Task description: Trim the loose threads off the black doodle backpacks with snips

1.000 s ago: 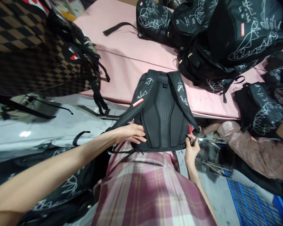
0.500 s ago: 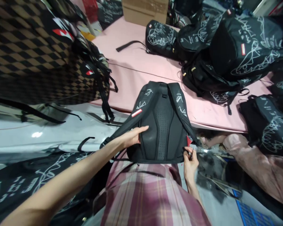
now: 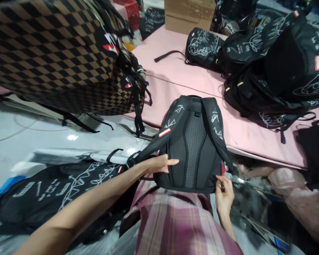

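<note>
A black backpack [image 3: 194, 148] with white scribble print lies back-panel up, its base on my lap and its top on the pink table [image 3: 164, 88]. My left hand [image 3: 159, 164] rests flat on the panel's lower left, fingers stretched out, beside the left shoulder strap [image 3: 151, 147]. My right hand [image 3: 223, 191] is at the lower right corner, fingers pinched on a small dark thing by the red strap end [image 3: 223, 169].
A brown checkered bag [image 3: 55, 56] hangs at the left. Several black scribble-print backpacks [image 3: 268, 71] pile up on the table's right, with a cardboard box [image 3: 188, 14] behind. Another black bag [image 3: 55, 191] lies on the floor left. A pink bag [image 3: 300, 198] is lower right.
The view has swung left and up. My left hand slid right, lower on the panel, fingers straightened. My right hand stays pinched at the lower right corner.
</note>
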Demonstrator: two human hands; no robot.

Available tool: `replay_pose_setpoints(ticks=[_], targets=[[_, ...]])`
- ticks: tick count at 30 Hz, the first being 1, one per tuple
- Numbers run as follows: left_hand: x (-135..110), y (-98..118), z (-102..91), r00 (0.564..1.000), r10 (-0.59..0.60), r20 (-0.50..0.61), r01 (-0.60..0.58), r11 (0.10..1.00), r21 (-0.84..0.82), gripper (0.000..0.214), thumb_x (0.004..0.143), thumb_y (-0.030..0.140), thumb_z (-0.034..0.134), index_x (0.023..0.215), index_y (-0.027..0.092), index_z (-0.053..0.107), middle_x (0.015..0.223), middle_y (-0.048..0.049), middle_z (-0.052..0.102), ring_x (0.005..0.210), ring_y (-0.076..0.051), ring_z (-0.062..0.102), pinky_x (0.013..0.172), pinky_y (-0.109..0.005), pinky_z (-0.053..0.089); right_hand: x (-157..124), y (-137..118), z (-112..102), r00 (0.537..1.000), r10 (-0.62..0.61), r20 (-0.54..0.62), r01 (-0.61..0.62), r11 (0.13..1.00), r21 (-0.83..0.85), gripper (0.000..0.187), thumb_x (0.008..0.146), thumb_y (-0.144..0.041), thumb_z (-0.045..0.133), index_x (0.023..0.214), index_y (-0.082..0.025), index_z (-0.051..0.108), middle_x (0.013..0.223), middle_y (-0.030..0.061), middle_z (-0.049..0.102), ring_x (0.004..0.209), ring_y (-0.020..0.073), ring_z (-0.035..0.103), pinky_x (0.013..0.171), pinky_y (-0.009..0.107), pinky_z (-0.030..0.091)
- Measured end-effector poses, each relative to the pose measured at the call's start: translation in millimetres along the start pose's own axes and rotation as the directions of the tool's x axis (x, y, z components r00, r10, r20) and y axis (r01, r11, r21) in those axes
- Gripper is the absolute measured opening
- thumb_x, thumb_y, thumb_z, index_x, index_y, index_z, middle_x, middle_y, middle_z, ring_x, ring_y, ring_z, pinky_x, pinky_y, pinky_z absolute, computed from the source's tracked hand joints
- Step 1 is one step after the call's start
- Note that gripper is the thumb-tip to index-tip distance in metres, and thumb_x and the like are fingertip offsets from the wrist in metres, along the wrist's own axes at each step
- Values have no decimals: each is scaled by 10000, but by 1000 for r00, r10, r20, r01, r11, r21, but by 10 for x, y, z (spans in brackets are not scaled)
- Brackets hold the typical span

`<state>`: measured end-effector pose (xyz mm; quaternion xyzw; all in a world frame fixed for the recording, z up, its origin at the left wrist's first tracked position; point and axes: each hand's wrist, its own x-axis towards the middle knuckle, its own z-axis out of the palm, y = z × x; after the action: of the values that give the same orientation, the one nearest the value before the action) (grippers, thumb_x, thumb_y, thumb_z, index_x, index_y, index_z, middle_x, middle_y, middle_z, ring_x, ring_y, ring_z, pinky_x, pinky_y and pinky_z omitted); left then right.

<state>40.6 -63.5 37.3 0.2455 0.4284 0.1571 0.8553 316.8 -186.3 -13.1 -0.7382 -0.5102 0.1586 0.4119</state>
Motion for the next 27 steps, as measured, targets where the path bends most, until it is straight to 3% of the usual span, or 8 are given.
replay_pose_setpoints(ticks=[4, 8, 12, 15, 17, 20, 23, 27], targets=[[-91, 220, -232, 981, 143, -133, -128, 985, 111, 308, 668, 377, 733, 767, 111, 614, 802, -95, 702, 784, -226, 674, 726, -332, 538, 34, -51, 2, 1000, -26, 17, 27, 998, -61, 283, 853, -310, 446, 933, -159, 672, 954, 91, 589, 869, 205, 574, 752, 331, 444], [-306, 443, -529, 812, 438, -385, -451, 890, 62, 454, 657, 247, 742, 1078, 170, 588, 1191, -118, 610, 998, -222, 627, 847, -317, 499, 47, -14, -9, 999, -40, 7, 41, 996, -85, 290, 858, -322, 451, 932, -150, 672, 967, 97, 590, 887, 207, 568, 772, 336, 445], [-359, 598, -654, 753, 495, -433, -519, 852, 71, 456, 697, 197, 673, 1130, 110, 559, 1216, -174, 581, 1016, -241, 616, 913, -393, 468, 71, 2, -13, 999, -41, 30, 44, 994, -97, 279, 855, -328, 462, 917, -153, 669, 958, 96, 594, 889, 209, 566, 786, 344, 444], [-199, 680, -682, 565, 667, -487, -614, 733, 292, 435, 719, 222, 630, 1134, 113, 559, 1180, -142, 605, 1017, -219, 604, 919, -386, 457, 81, -8, -23, 998, -24, 51, 29, 995, -98, 285, 855, -345, 462, 917, -157, 667, 951, 95, 601, 883, 208, 572, 787, 343, 449], [-52, 704, -711, 508, 742, -438, -582, 670, 460, 402, 737, 261, 596, 1112, 115, 583, 1108, -121, 639, 1000, -210, 598, 923, -380, 449, 77, -23, -42, 999, -16, 48, 21, 995, -98, 295, 852, -361, 466, 913, -154, 667, 943, 95, 605, 872, 208, 578, 786, 344, 452], [148, 697, -770, 560, 780, -279, -430, 562, 706, 380, 742, 277, 568, 1098, 153, 612, 1119, -89, 623, 951, -201, 591, 881, -354, 463, 76, -97, -90, 998, 20, 52, -15, 996, -91, 300, 848, -376, 474, 928, -154, 660, 944, 91, 621, 875, 212, 585, 799, 347, 453], [281, 693, -807, 628, 770, -111, -295, 368, 882, 425, 760, 289, 565, 1183, 245, 571, 1215, -41, 551, 1033, -208, 545, 932, -355, 420, 148, -291, -96, 997, 32, 77, -25, 995, -92, 289, 854, -375, 482, 968, -168, 648, 958, 83, 643, 873, 211, 595, 792, 333, 456], [357, 764, -777, 677, 735, 32, -219, 160, 962, 255, 807, 288, 521, 1034, 235, 622, 1152, -26, 526, 1061, -199, 507, 1010, -362, 333, 450, -725, 133, 974, -73, 213, 109, 981, -162, 319, 866, -401, 498, 1086, -196, 605, 999, 73, 659, 870, 210, 616, 762, 311, 455]])
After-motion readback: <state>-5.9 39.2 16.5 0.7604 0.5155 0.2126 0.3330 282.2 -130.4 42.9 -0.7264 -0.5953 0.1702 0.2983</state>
